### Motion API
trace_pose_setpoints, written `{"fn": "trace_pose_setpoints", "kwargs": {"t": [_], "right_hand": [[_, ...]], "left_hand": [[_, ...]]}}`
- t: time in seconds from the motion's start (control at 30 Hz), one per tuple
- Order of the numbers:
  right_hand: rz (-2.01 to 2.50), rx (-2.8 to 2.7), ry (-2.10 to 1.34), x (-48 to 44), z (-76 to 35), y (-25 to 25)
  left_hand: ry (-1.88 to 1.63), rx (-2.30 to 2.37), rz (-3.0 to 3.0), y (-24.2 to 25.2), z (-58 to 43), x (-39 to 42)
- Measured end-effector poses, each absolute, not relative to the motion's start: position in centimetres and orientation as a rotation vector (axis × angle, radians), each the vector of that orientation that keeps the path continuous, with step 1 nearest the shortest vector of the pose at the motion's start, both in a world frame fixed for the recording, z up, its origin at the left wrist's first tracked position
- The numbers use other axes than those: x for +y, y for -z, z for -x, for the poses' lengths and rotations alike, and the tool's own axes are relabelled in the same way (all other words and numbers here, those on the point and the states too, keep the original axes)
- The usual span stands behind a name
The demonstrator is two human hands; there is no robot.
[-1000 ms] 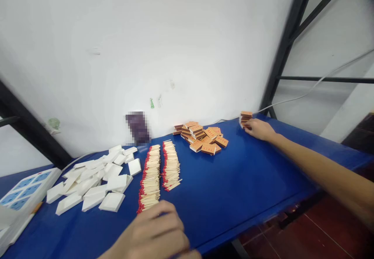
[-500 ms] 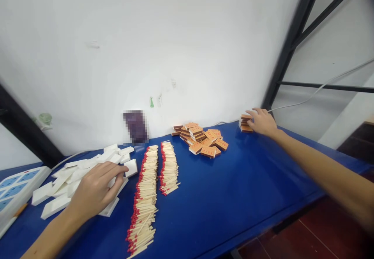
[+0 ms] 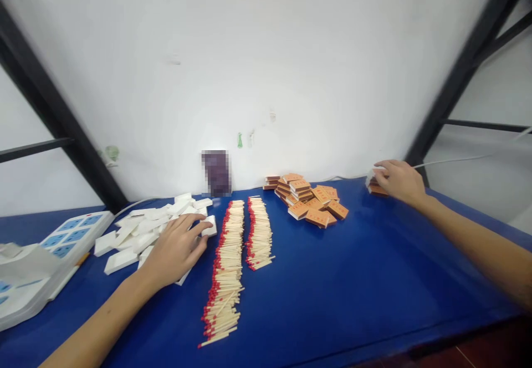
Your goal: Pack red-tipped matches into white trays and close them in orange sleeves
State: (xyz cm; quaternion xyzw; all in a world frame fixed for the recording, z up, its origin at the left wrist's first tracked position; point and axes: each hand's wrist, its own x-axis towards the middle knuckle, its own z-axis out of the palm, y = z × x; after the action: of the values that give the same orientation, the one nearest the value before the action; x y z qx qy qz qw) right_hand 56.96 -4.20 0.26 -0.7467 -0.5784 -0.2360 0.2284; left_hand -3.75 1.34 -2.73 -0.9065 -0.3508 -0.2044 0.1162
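Note:
My left hand (image 3: 178, 249) reaches over a heap of white matchbox trays (image 3: 143, 225). Its fingers are apart, with the fingertips touching one tray (image 3: 211, 226) at the heap's right edge. At the far right, my right hand (image 3: 401, 181) bends its fingers around the upper part of a small stack of matchboxes (image 3: 377, 189); the hand partly hides it. Between the hands lie a long row of red-tipped matches (image 3: 228, 268) and a shorter row of matches (image 3: 260, 235). A pile of orange matchboxes (image 3: 316, 202) stands behind them, near the wall.
A white power strip with blue sockets (image 3: 70, 240) lies at the left edge of the blue table (image 3: 353, 290). Against the white wall (image 3: 291, 80) leans a pixelated purple object (image 3: 216, 174). Black metal frame posts (image 3: 461, 74) rise on both sides, and cables run along the wall.
The view has turned toward the left, so the scene sits further right. My left fingers have moved further onto the edge tray. My right fingers have drawn in around the stack's top.

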Motion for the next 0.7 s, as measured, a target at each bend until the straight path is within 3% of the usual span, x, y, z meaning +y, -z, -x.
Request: {"fn": "trace_pose_setpoints", "kwargs": {"t": [0.27, 0.4, 0.57, 0.7], "right_hand": [[1.442, -1.942, 0.543, -2.9, -43.3, -2.6], [1.212, -2.297, 0.314, -3.4, -35.5, -3.1], [1.106, -2.373, 0.434, -5.0, -30.7, -0.9], [1.298, -2.261, 0.464, -5.3, -31.5, 0.9]], "left_hand": [[0.498, -1.163, 2.682, 3.0, 2.8, 1.7], [0.463, -1.152, 2.717, 3.1, 3.5, 2.3], [0.513, -1.144, 2.693, 2.5, 4.2, 2.5], [0.613, -1.143, 2.665, 1.2, 4.1, 1.8]]}}
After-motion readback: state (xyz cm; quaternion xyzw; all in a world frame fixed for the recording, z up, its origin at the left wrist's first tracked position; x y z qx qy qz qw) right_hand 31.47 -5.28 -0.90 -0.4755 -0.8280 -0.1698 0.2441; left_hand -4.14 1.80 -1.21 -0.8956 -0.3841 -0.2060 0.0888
